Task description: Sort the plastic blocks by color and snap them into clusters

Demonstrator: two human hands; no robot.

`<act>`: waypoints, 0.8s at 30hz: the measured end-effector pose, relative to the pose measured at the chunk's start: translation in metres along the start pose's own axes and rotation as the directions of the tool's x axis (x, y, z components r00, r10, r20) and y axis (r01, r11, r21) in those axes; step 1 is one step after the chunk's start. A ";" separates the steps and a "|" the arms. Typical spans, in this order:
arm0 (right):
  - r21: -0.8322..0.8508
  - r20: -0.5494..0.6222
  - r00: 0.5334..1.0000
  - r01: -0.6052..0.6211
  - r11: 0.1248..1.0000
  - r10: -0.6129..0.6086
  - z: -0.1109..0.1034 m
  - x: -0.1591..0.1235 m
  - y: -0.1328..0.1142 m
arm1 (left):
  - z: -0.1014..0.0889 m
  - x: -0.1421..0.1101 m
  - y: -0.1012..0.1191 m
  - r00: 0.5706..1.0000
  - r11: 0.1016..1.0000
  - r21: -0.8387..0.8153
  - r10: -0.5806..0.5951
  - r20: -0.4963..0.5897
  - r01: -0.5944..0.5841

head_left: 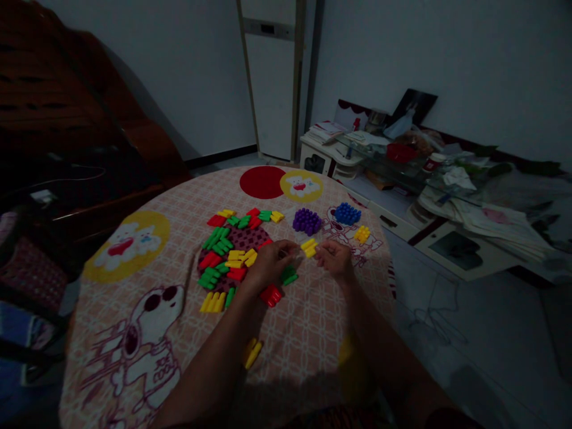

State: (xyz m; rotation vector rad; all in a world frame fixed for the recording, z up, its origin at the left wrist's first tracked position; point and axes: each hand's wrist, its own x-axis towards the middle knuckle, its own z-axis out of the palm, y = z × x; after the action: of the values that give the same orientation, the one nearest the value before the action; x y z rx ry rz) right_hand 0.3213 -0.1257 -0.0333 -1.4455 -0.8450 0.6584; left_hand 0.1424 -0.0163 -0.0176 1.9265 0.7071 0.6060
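A yellow building block (309, 248) is pinched at its right end by my right hand (336, 258), above the table. Just left of it, my left hand (273, 261) has its fingers curled together, fingertips close to the block. Whether they touch it or hold some small piece, I cannot make out. Under and beside the left hand lie a green block (289, 275) and a red block (270, 295). Farther left is a loose spread of red, green and yellow blocks (218, 239). One yellow block (252, 353) lies near my left forearm.
Beyond my hands on the round, cloth-covered table (147, 262) sit a purple block cluster (306, 221), a blue cluster (347, 213) and a small yellow cluster (361, 234). A cluttered low cabinet (402, 220) stands at right, a wooden bench (152, 149) at left.
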 end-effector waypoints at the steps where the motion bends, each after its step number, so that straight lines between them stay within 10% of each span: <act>1: -0.022 -0.093 0.995 0.023 0.999 -0.025 -0.009 0.003 0.000 | -0.002 0.000 0.000 1.000 0.998 0.059 0.006 0.005 -0.006; 5: -0.283 -0.535 0.813 0.081 0.956 -0.228 -0.056 0.017 0.001 | -0.009 -0.002 0.000 0.994 0.960 0.277 0.005 0.113 -0.036; 9: -0.601 -0.688 0.581 -0.121 0.790 -0.435 -0.100 0.026 0.006 | -0.009 -0.003 -0.001 0.962 0.901 0.430 -0.061 0.268 -0.062; 20: -0.789 -0.565 0.740 -0.355 0.501 -0.366 -0.113 0.036 0.027 | -0.012 -0.006 0.012 0.945 0.890 0.453 -0.112 0.308 -0.042; 24: -0.790 -0.567 0.715 -0.331 0.516 -0.410 -0.116 0.035 0.030 | -0.013 -0.006 0.011 0.943 0.898 0.438 -0.115 0.312 -0.036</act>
State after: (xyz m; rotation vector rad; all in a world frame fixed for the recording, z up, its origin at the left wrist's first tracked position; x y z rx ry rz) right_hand 0.4393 -0.1618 -0.0529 -2.3548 -0.5533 -0.5466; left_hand 0.1317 -0.0166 -0.0027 2.3494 0.7035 0.0810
